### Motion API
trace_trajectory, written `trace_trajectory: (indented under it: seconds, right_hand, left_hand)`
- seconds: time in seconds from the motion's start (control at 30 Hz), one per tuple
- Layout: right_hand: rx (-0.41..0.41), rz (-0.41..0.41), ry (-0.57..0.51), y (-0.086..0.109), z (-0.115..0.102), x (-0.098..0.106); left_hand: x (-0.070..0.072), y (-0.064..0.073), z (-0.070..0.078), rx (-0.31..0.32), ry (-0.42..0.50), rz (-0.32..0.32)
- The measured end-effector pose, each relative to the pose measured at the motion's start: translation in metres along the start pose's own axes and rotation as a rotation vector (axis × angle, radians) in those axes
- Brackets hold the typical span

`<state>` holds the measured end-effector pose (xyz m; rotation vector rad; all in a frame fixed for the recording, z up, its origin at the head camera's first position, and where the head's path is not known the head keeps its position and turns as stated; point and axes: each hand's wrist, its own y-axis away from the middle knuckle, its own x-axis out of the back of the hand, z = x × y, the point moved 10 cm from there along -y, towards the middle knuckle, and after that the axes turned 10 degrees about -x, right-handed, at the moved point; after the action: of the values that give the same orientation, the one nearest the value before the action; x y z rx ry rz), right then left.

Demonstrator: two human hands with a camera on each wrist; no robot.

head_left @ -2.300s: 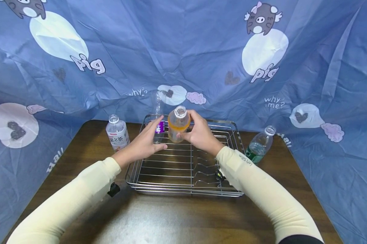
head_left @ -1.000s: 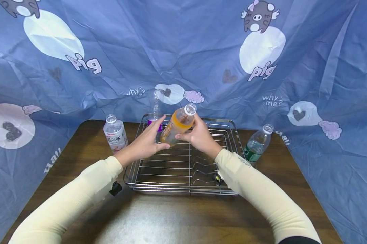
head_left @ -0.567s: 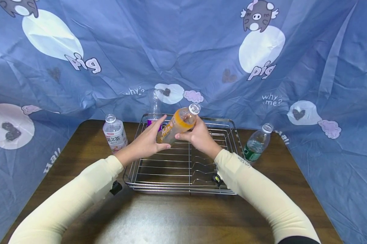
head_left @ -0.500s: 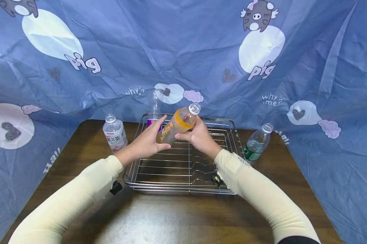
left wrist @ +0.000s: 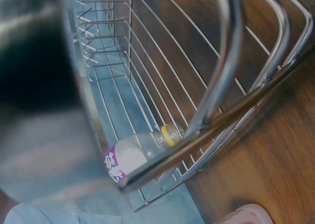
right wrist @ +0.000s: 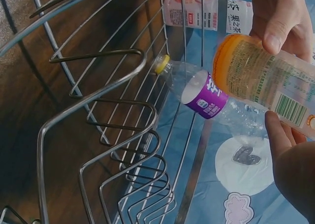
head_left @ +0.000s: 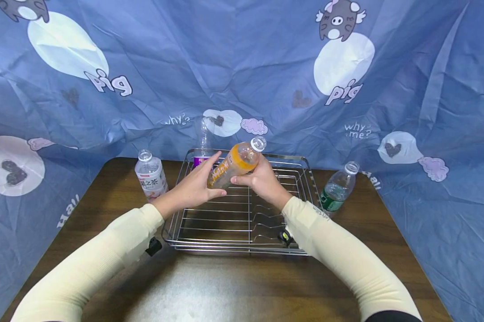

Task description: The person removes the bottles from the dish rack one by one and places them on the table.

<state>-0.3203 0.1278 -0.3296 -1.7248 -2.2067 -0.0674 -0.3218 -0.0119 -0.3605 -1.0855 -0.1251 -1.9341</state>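
A clear plastic bottle with an orange-topped label leans over the wire dish rack, its capless mouth to the upper right. My right hand grips it around the upper part, thumb in front. Low on the bottle, the left hand lies with straight fingers and spread thumb; the base sits between them. In the right wrist view the left thumb overlaps the label. Behind the left hand stands a purple-labelled bottle, neck-down in the rack. The left wrist view shows no fingers.
On the table, a bottle with a white label stands left of the rack, and a green-labelled bottle to its right. A blue patterned curtain hangs close behind the table. Bent wire dividers rise inside the rack.
The orange-labelled bottle has gone from nearly upright to leaning, mouth swinging right and base reaching into the left hand. Both hands have hardly moved; in the last half second little differs.
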Motion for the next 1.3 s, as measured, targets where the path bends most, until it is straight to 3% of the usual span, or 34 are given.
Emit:
trace_trajectory:
  seconds: [0.47, 1.07, 1.3]
  right_hand:
    - [-0.006, -0.023, -0.086, -0.0013, 0.0029, -0.0019]
    - [-0.005, -0.047, -0.113, 0.0013, 0.0015, -0.0037]
    - [-0.042, -0.087, -0.083, 0.0019, 0.004, -0.0075]
  left_hand:
    - [-0.0031, -0.0002, 0.0005, -0.008, -0.018, -0.013]
    - [-0.0032, -0.0009, 0.003, -0.001, -0.036, -0.02]
    - [-0.0013, 0.0018, 0.0014, 0.006, -0.039, -0.004]
